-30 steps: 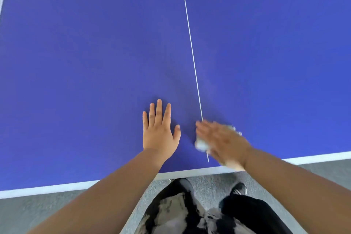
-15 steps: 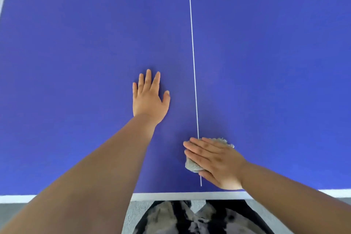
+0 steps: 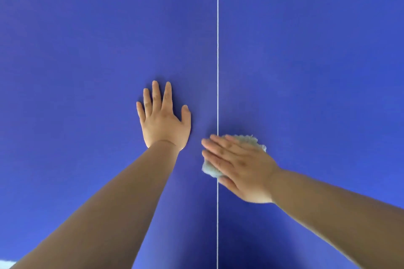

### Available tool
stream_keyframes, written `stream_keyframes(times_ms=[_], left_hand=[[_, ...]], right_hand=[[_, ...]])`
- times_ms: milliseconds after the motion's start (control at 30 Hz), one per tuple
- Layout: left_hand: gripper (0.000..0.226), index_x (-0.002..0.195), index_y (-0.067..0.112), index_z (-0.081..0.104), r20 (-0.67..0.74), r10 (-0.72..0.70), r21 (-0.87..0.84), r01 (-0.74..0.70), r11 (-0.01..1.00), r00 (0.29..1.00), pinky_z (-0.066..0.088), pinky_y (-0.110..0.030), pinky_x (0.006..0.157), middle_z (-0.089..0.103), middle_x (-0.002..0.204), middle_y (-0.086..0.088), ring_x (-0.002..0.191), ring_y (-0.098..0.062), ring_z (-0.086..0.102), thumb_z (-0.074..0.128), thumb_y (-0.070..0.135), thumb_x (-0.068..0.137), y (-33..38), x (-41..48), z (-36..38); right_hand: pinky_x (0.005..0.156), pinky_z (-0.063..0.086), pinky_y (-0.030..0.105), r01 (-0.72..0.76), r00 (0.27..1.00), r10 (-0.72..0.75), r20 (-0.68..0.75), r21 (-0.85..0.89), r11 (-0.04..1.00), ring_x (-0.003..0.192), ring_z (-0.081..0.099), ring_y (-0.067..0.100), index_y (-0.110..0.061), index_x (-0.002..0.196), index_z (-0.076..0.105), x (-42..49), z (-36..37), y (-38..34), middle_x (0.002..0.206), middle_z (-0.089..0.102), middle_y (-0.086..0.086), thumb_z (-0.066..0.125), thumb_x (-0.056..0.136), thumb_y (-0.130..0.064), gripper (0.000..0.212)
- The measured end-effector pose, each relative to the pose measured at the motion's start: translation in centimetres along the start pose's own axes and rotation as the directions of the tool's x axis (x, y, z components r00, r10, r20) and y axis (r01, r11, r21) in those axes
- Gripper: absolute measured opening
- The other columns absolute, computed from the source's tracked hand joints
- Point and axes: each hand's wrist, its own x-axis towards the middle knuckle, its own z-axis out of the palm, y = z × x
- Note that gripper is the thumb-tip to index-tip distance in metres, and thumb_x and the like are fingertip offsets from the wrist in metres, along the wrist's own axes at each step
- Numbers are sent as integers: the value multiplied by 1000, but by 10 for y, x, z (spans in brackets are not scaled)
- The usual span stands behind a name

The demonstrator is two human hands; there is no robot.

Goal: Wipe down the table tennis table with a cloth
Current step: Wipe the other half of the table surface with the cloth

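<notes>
The person's left hand [image 3: 162,122] and right hand [image 3: 242,170] are bare. Both forearms are uncovered along all their visible length. The fingers [image 3: 156,94] are slender, with rounded tips.

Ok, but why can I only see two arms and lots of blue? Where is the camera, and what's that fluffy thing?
The camera sits on a person's head and looks down, so you see only their own arms. The blue is the top of a table tennis table, and the thin white line runs down its middle. The left hand lies flat on the table with straight fingers, holding nothing. The right hand presses with straight fingers on a pale, fluffy cloth, which lies across the white line. That cloth is for wiping the table.
</notes>
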Motion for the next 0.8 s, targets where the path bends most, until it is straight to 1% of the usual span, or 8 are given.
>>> stream_keyframes(times_ms=[67,133,233,300,400,500,667,800], left_hand=[[77,165,30,14,-10,-1,0,1,1000,1000,2,-48,129,4,174,2,160,-25,0,23,61,95,0,-1,0],[77,165,29,16,-21,0,4,1,1000,1000,2,-48,129,6,174,2,160,-25,1,25,60,95,0,0,2],[77,164,30,16,-19,-6,15,6,1000,1000,2,-47,129,6,174,2,160,-24,1,26,60,95,-2,1,4],[76,164,31,16,-31,-5,28,6,1000,1000,2,-47,130,6,174,3,160,-23,1,26,60,95,-2,0,6],[75,163,31,17,-39,-5,24,6,1000,999,3,-47,130,7,173,3,160,-23,2,27,60,95,-3,1,7],[75,163,31,16,-36,-4,22,5,1000,999,3,-47,130,7,173,3,160,-23,2,27,60,95,-4,1,8],[76,164,31,13,-14,2,6,-2,1000,1000,1,-48,129,4,174,3,160,-23,0,27,60,95,-2,0,5],[77,164,31,14,7,-1,-19,1,1000,1000,0,-48,129,6,174,2,160,-25,0,26,60,95,-2,1,2]], right_hand=[[128,15,44,192,980,-192,49,-9,981,158,10,24,-14,162,26,-15,3,1,172,10,5,37,105,-42,64],[127,20,43,206,978,-205,29,-38,978,158,16,24,-13,161,30,8,-8,32,171,15,6,40,105,-41,63],[128,17,44,-107,993,107,-55,4,994,158,12,26,-9,162,24,74,-37,93,172,12,8,38,106,-40,66],[128,13,43,-351,928,353,-120,41,936,158,8,26,-9,162,18,117,-52,126,172,7,9,34,106,-41,67],[129,9,41,-499,853,505,-132,76,863,158,7,26,-10,162,14,159,-64,150,172,5,8,28,106,-45,68],[129,8,42,-455,877,459,-140,60,889,158,8,27,-9,162,16,154,-61,145,172,7,9,30,106,-45,68],[128,13,45,-217,972,217,-86,13,976,158,12,27,-11,161,24,66,-22,69,172,11,8,38,103,-43,68],[127,16,46,-197,977,199,-72,35,980,158,10,25,-12,161,27,21,11,2,172,10,5,37,103,-43,66]])
